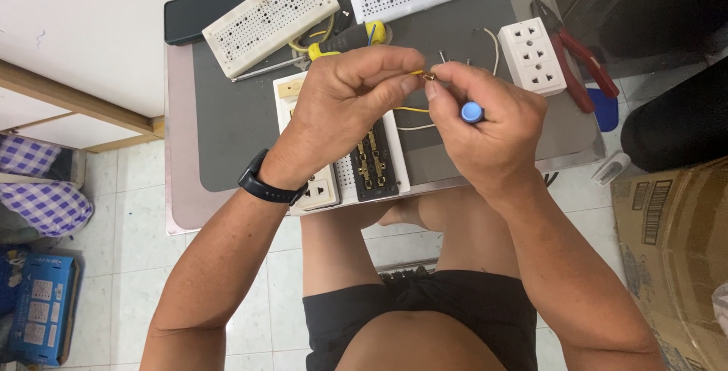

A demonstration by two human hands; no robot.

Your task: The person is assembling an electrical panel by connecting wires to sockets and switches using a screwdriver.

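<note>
My left hand (349,102) pinches the bare end of a yellow wire (413,109) between thumb and forefinger. My right hand (493,132) meets it from the right, holding a small tool with a blue cap (472,111) and touching the wire's copper tip (428,77). Both hands hover over a white socket panel (364,166) lying face down, with black terminal blocks and brass contacts showing. A black watch sits on my left wrist.
On the grey table (227,113): two white perforated covers (269,16), a black and yellow screwdriver (345,39), a white triple socket (532,56), red-handled pliers (576,56), a dark phone (205,11). A cardboard box (675,249) stands at right, a blue box (38,306) on the floor left.
</note>
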